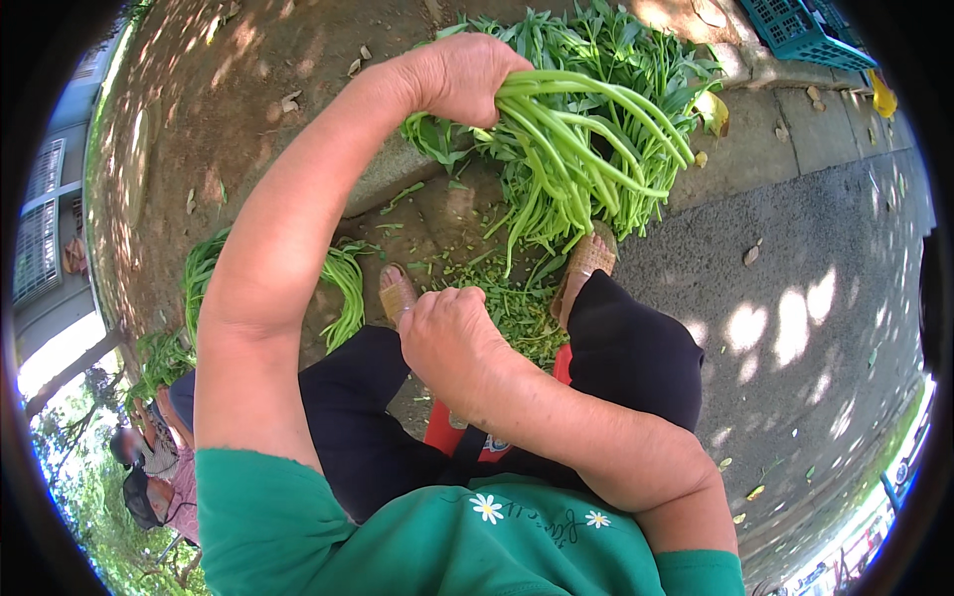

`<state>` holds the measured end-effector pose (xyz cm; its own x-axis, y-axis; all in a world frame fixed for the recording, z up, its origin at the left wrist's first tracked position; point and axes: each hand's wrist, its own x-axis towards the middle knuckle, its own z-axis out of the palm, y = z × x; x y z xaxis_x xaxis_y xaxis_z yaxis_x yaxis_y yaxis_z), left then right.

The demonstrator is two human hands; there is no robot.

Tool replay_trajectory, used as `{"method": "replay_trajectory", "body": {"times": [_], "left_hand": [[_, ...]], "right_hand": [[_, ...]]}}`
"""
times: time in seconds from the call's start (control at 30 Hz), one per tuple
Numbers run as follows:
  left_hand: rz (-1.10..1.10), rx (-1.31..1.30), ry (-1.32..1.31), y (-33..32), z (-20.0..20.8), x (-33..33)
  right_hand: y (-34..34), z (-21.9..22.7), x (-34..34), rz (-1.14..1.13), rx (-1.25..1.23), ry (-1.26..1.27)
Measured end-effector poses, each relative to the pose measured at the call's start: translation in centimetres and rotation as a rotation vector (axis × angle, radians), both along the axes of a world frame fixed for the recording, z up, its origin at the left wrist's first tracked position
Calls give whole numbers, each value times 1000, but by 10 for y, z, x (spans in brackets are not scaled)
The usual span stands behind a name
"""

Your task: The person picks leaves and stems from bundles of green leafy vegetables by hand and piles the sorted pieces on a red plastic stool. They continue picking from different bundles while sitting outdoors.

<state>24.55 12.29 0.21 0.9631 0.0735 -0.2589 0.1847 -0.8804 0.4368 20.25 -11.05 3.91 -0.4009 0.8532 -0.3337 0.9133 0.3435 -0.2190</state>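
My left hand (469, 77), stretched far out, is closed around a bunch of water spinach (581, 124). Its long green stems fan out to the right, their cut ends drooping. Behind and under it spreads a larger leafy heap (636, 50) on the ground. Close to my body, above my lap, my right hand (449, 333) is curled into a fist. Whatever its fingers may hold is hidden. Beneath that hand, scraps of leaf and stem (507, 308) litter the ground between my sandalled feet.
More green stems (343, 298) lie left of my left foot (396, 290). A red seat (444, 429) shows under me. Grey paving (765, 248) stretches to the right, with a teal plastic crate (807, 35) at the far right. People (164, 457) sit at the left edge.
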Motion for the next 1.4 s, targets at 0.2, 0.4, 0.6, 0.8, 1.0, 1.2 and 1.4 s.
{"method": "replay_trajectory", "body": {"times": [0.2, 0.4, 0.6, 0.8, 1.0, 1.2, 1.4], "left_hand": [[124, -262, 143, 4, 45, 16], [218, -410, 108, 6, 85, 14], [448, -546, -13, 7, 117, -9], [517, -558, -135, 9, 141, -29], [457, -589, -158, 2, 156, -36], [479, -593, -236, -20, 185, -53], [414, -593, -413, -18, 188, -89]], "right_hand": [[-1, -14, -3, -61, 68, 33], [2, -14, 3, -123, 104, 68], [4, -19, 8, -110, 113, 102], [8, -12, 14, -99, 112, 148], [18, -12, 24, -171, 61, 137], [36, -20, 47, -353, -28, 56], [62, -38, 64, -726, 101, 237]]}}
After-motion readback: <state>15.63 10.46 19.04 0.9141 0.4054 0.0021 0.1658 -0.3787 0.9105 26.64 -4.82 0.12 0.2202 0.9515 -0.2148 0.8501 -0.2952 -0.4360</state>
